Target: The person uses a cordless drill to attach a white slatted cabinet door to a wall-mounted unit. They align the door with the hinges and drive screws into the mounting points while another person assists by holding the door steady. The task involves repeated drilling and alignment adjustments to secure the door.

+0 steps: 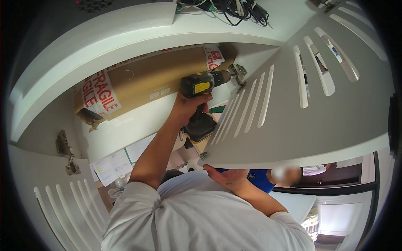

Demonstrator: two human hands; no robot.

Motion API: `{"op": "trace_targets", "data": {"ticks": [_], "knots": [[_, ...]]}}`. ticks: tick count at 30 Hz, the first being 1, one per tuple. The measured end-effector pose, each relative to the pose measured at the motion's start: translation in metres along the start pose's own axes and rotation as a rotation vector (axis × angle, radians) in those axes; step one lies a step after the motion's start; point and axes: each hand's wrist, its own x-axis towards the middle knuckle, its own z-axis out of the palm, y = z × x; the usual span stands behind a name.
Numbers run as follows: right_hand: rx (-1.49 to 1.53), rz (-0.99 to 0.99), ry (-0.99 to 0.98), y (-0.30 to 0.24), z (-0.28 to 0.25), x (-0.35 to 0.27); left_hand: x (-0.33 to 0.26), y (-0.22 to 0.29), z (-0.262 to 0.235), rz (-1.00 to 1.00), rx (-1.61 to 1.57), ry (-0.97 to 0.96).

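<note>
My left hand (187, 109) is wrapped around the handle of a black and yellow cordless drill (202, 85). The drill's chuck points right, its front end right at a metal hinge (238, 74) on the cabinet's inner side wall; I cannot tell whether a bit touches a screw. A large grey cabinet door (293, 129) with slots cut through it stands swung out on the right. At its lower edge my right hand (229, 179) grips the door, thumb at the corner and fingertips hidden behind the panel.
Inside the cabinet lies a long cardboard box (146, 79) with red-and-white tape. A second slotted door (58, 196) hangs at left by another hinge (67, 152). Tangled black cables (240, 10) sit on top. A person in a blue shirt (259, 180) is beyond the right door.
</note>
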Motion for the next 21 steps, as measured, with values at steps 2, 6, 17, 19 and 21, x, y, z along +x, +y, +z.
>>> {"op": "trace_targets", "data": {"ticks": [2, 6, 17, 19, 21], "knots": [[-0.012, 0.000, 0.018, -0.001, 0.000, 0.000, -0.002, 0.000, 0.002, 0.023, -0.028, -0.015], [0.016, 0.145, 0.033, 0.003, 0.000, -0.013, -0.006, 0.002, 0.011, -0.013, -0.024, 0.003], [0.217, 0.119, 0.164, 0.003, 0.004, 0.005, -0.040, 0.046, -0.001, -0.053, 0.236, -0.093], [0.221, 0.133, 0.167, 0.004, 0.007, 0.003, -0.047, 0.051, -0.007, -0.092, 0.318, -0.083], [0.230, 0.142, 0.178, 0.005, 0.012, 0.005, -0.059, 0.060, -0.011, -0.132, 0.396, -0.064]]}}
